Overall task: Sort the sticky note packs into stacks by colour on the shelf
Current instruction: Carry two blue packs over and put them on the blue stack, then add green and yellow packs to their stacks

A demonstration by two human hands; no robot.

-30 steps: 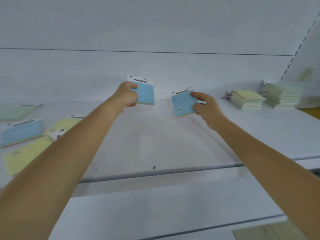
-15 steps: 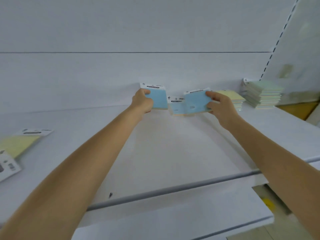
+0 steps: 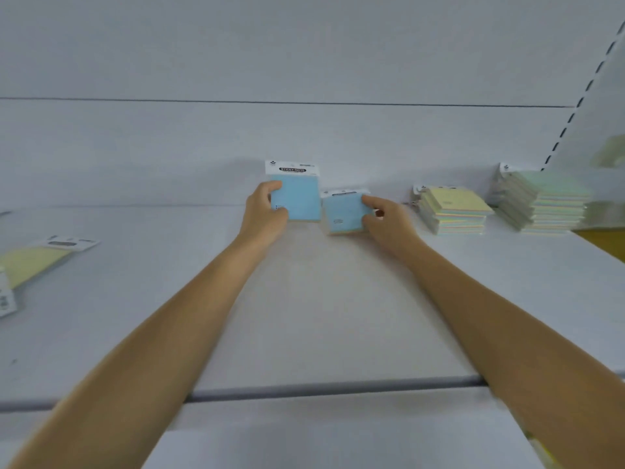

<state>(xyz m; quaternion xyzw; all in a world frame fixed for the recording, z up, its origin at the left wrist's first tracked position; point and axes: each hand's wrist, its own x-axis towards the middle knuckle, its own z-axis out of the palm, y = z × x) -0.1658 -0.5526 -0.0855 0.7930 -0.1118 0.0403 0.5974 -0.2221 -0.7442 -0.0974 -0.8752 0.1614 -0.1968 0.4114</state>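
Note:
My left hand grips a blue sticky note pack with a white header, held upright near the back of the white shelf. Just to its right lies a low blue stack, and my right hand holds the top blue pack down on it with thumb and fingers at its right edge. Further right stand a yellow stack and a taller green stack. A loose yellow pack lies at the far left.
The shelf's back wall rises right behind the stacks. A grey front rail marks the shelf edge, with a lower shelf below. Part of another pack shows at the left border. A perforated upright stands at the right.
My right hand has lowered its blue pack onto the blue stack. My left hand keeps its blue pack upright beside it. The view has shifted slightly.

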